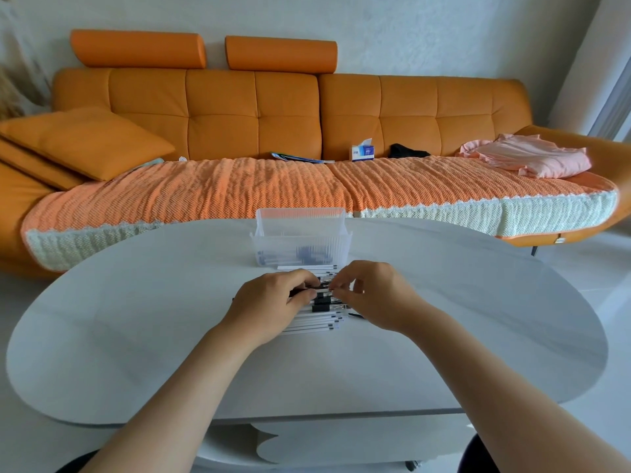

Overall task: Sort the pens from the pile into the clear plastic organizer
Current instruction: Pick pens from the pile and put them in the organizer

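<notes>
Indoors, a black-and-white pen (321, 287) is pinched at either end by the left hand (273, 298) and the right hand (372, 295) over the pile of slim white pens (317, 320), laid on a white oval tabletop (136, 319) just before the clear ribbed plastic organizer (300, 233).

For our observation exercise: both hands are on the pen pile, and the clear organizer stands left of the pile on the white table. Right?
Not quite: the head view shows the clear organizer beyond the pen pile, towards the sofa, not left of it. The left hand and right hand are on the pile, on the white table.
</notes>
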`<state>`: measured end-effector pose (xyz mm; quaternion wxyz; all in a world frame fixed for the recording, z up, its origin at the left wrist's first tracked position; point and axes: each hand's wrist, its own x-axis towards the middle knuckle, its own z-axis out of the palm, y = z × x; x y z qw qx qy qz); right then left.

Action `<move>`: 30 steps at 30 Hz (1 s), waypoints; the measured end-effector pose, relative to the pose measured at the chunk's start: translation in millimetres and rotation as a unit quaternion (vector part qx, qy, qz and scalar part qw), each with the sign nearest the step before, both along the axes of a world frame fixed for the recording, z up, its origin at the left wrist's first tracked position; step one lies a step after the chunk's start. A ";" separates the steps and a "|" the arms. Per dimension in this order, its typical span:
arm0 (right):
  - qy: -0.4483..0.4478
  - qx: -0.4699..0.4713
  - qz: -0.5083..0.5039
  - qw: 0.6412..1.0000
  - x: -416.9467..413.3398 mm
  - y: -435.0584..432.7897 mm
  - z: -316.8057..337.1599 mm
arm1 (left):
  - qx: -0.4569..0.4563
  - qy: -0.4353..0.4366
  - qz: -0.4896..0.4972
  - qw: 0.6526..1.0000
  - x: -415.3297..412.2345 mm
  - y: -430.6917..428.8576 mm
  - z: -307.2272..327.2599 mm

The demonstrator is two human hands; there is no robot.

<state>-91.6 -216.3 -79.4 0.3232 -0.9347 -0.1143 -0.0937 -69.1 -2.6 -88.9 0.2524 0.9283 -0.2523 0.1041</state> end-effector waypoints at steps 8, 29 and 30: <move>0.016 0.041 0.003 0.999 1.4 2.6 -0.8 | -0.002 -0.019 -0.015 1.000 -1.1 -11.5 1.1; 0.096 0.058 -0.017 0.994 -4.5 -16.0 10.0 | -0.018 -0.206 -0.038 0.978 -1.9 -46.7 0.6; 0.097 0.056 -0.018 0.994 -4.3 -17.5 9.9 | -0.019 -0.188 -0.033 0.981 -1.8 -47.3 -0.1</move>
